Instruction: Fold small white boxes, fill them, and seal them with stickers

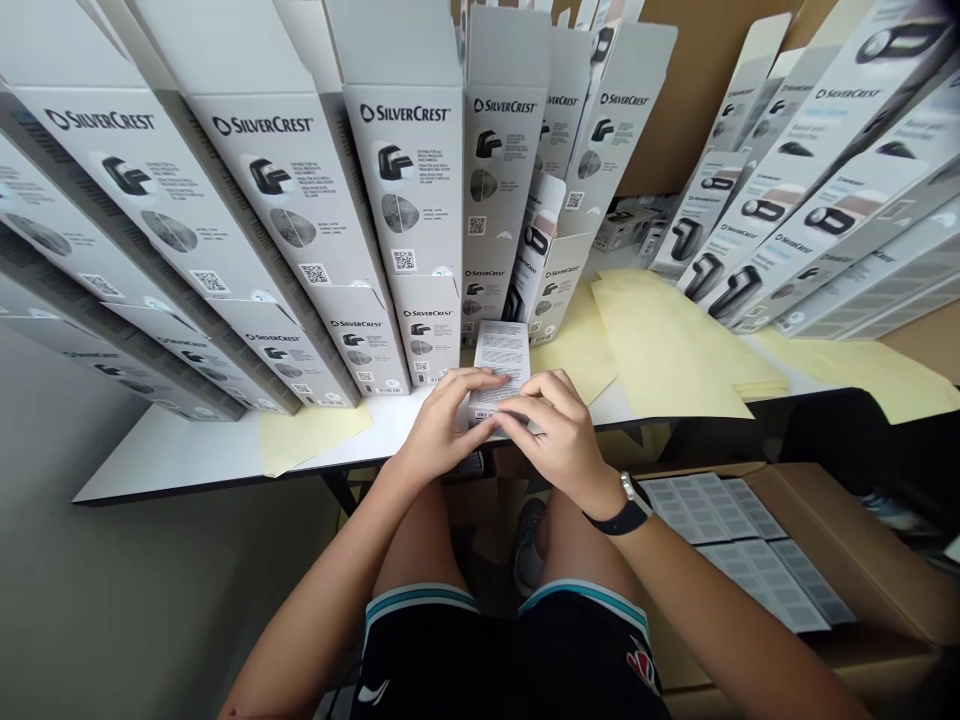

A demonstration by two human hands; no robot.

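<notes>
Printed white card (501, 350): one item, small, face covered in fine text; leaflet or flattened carton cannot be told at this view. Location: above the counter's front edge, tilted, held between both hands.

Left hand (450, 420): fingers curled over the card's face from the left. Right hand (551, 430): fingertips pinching the lower edge; black wristband (628, 512) on the wrist. Grip: both hands closed on the card, neither spread.

Counter (165, 465): white top, dark edge. Carried on it: SilverCrest cartons (405, 180), flat, in leaning rows, their feet just behind the hands; pale yellow sheets (667, 350), loose, overlapping. Below right: cardboard box (840, 540) holding sheets of grey labels (712, 510).

Risks, as judged: a fumbled hold could drop the card past the counter edge toward the knees; a knuckle against the nearest carton could topple the leaning row; a sideways sweep could shift the loose yellow sheets.
</notes>
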